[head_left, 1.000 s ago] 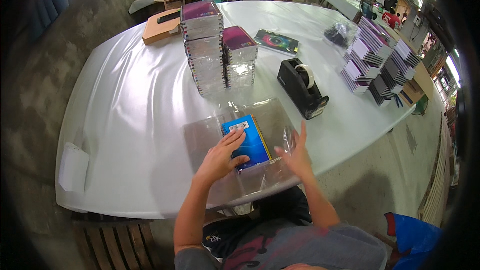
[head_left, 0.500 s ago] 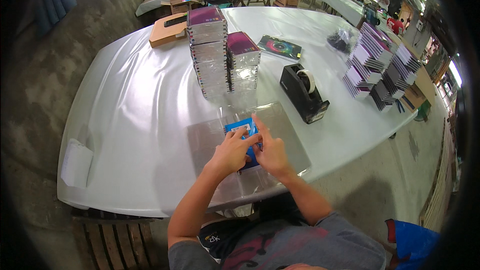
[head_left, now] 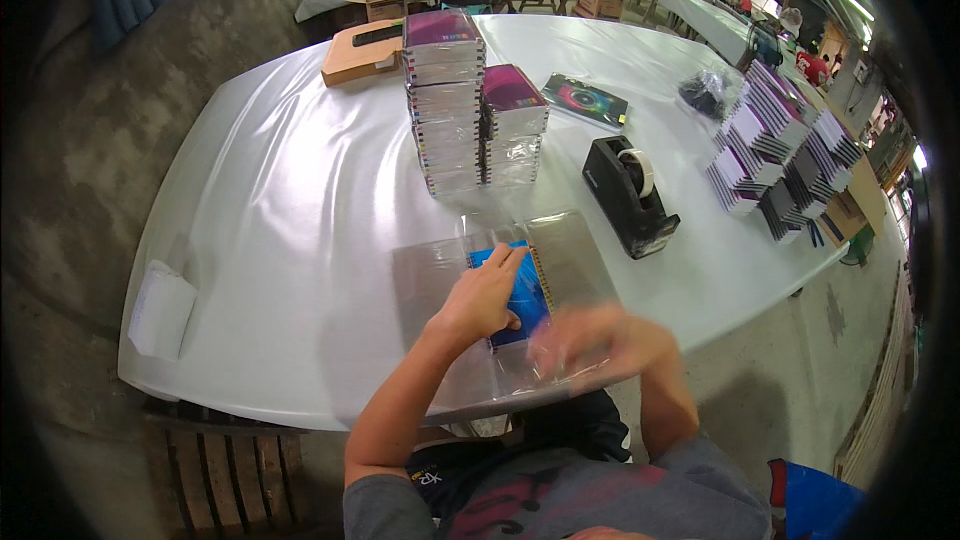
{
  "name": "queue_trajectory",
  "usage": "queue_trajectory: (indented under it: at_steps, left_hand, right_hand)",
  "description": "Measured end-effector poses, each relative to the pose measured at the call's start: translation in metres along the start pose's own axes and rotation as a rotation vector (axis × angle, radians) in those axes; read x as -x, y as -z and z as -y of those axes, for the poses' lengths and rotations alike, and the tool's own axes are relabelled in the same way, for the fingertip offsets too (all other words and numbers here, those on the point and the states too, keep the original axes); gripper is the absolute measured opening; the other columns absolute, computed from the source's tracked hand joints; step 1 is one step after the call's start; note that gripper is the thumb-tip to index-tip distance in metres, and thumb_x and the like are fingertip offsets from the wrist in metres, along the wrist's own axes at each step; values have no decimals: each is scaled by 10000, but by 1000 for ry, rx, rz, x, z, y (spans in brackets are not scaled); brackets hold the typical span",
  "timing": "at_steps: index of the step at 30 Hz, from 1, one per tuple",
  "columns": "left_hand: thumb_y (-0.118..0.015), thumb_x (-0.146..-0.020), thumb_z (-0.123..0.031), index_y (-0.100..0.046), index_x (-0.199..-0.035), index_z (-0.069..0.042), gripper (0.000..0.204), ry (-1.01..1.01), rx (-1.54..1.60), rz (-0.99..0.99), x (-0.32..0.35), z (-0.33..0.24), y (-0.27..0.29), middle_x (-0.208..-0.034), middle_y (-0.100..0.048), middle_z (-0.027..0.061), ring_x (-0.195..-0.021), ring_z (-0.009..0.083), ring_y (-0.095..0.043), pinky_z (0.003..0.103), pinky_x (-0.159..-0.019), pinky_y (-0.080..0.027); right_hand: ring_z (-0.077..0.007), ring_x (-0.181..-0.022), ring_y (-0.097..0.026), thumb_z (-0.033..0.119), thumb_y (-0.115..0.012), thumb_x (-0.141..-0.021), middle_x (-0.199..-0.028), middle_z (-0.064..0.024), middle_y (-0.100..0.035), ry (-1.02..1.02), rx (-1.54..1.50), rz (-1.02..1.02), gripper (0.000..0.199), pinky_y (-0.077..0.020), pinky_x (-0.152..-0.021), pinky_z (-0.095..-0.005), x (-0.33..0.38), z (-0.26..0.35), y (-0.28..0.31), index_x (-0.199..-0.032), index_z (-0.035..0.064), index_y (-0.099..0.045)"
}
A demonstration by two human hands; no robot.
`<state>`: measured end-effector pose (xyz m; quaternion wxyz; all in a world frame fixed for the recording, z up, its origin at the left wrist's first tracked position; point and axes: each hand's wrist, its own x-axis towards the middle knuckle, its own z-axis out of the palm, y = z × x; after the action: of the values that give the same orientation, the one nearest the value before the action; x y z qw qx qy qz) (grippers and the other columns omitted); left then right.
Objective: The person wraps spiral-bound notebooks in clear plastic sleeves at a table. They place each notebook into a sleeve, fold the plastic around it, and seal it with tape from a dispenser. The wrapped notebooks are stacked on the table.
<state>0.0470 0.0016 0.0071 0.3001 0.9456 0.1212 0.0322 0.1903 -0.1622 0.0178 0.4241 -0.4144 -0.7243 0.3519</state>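
A small blue spiral-bound notebook lies on a clear plastic sheet near the front edge of the table. My left hand rests over the notebook's left part, its fingers stretched toward the far edge and its thumb lower down. Wire binding shows along the notebook's right side. My right hand is just right of the notebook, over the near right part of the sheet. Motion smears its fingers, so I cannot tell whether they grip the plastic.
Beyond the sheet stand a tall stack and a shorter stack of plastic-wrapped notebooks. A black tape dispenser sits to the right, near a dark-covered book. Piled notebooks occupy the far right; folded white paper lies left.
My right hand has left the notebook and swung right and nearer to me. My left hand stays on the notebook, its fingers now straighter. The whole view has shifted slightly.
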Motion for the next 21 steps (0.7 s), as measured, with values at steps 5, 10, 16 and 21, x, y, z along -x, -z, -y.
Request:
queue_trajectory:
  at_steps: [5, 10, 16, 21]
  left_hand:
    - [-827, -566, -83, -340, -1364, -70, 934, -9, 12, 0, -1, -3, 0, -1252, -450, 145, -1094, 378, -514, 454, -881, -456]
    - [-825, -581, -92, -351, -1343, -64, 898, 6, 31, 22, 0, -4, -1, -1251, -447, 141, -1067, 383, -527, 460, -870, -458]
    - [-821, -597, -109, -359, -1331, -60, 869, 43, 25, 44, 1, 0, 1, -1285, -436, 140, -1076, 391, -525, 468, -869, -464]
    - [-822, -617, -171, -373, -1331, -99, 846, 61, 68, 73, 4, 7, -6, -1372, -394, 116, -1117, 381, -512, 519, -930, -430]
  right_hand:
    - [-191, -1119, -540, 13, -684, -779, -1158, -152, -584, -440, -58, -532, 726, -461, -899, -342, -42, -84, 65, -1406, 81, -326]
    - [-132, -983, -563, -54, -651, -763, -1001, -80, -614, -315, -141, -603, 700, -469, -849, -296, -75, -134, 79, -1387, 73, -358]
    - [-117, -968, -560, -95, -697, -686, -1202, -46, -536, -97, 153, -151, 708, -482, -818, -269, -63, -45, 80, -1323, 100, -460]
    - [-167, -909, -592, -69, -733, -659, -1119, -89, -572, -299, 409, 127, 573, -504, -730, -273, -66, -33, 34, -1180, 97, -561]
